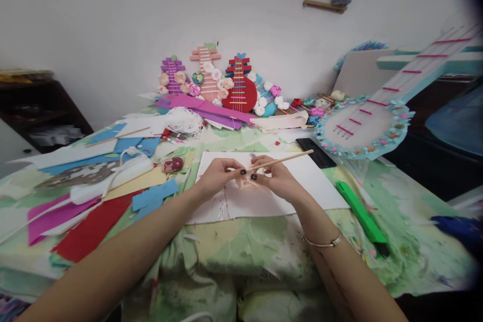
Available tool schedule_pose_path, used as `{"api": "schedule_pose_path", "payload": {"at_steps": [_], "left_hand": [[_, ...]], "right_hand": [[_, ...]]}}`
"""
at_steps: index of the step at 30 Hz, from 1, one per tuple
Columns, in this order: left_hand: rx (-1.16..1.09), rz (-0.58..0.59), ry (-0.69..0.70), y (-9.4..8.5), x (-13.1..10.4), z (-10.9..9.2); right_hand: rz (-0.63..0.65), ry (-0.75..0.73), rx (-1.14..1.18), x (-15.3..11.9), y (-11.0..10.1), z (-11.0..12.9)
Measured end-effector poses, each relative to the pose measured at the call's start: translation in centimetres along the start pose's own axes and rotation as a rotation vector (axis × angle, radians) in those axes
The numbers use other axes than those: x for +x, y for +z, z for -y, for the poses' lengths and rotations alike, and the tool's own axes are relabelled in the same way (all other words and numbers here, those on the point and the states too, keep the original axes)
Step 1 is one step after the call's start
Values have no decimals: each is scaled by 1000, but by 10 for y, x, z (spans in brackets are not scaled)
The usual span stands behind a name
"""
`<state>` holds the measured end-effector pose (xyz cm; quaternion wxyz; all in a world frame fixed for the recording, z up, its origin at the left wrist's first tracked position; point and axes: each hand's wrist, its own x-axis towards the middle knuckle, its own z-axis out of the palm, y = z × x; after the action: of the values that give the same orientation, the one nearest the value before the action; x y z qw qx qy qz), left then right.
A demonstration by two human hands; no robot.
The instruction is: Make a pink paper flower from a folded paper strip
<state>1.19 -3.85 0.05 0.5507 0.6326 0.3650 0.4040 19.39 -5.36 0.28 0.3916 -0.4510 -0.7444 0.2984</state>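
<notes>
Paper [317,191], white and flat, lies on a patchy green cloth [222,251], and the person's two hands are just above it. The left hand [222,176] pinches a small pale pink scrap [246,184] with its thumb and fingertips. The right hand [279,178] has its fingers bent in and pinches a thin wooden stick [289,159] near its low end, with the thumb tip close to the scrap (just which finger presses on the stick is too small to tell). The stick slants up to the right, over the right hand. So the scrap and the stick are both in the middle, over the paper.

A dark shelf [71,103] stands at the far left. It has white stuff [56,136] in it, too blurry to name, and yellowish things [26,75] on top. A flat black thing [316,152] lies by the paper's far right corner. A green cutter [362,214] lies to the right. At the back, toy guitars [239,95] stand by the wall.
</notes>
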Motion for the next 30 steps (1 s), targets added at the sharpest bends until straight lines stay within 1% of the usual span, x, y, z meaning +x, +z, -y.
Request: {"api": "schedule_pose_path", "payload": {"at_steps": [3,8,11,17,25,27,30], "left_hand": [[38,9,7,0,0,1],[86,-11,5,1,-2,-1],[97,-10,11,1,-2,-2],[51,47,31,-1,-1,1],[88,95,55,-1,-2,-2],[101,95,49,-1,-2,-3],[90,108,40,-1,-2,-3]], "right_hand": [[-2,-1,-7,0,0,2],[41,-40,6,-1,-2,4],[20,-40,68,0,0,2],[-32,-56,222,2,2,1],[-19,-11,346,0,1,6],[-11,-8,350,0,0,6],[6,-23,297,0,-1,7]]}}
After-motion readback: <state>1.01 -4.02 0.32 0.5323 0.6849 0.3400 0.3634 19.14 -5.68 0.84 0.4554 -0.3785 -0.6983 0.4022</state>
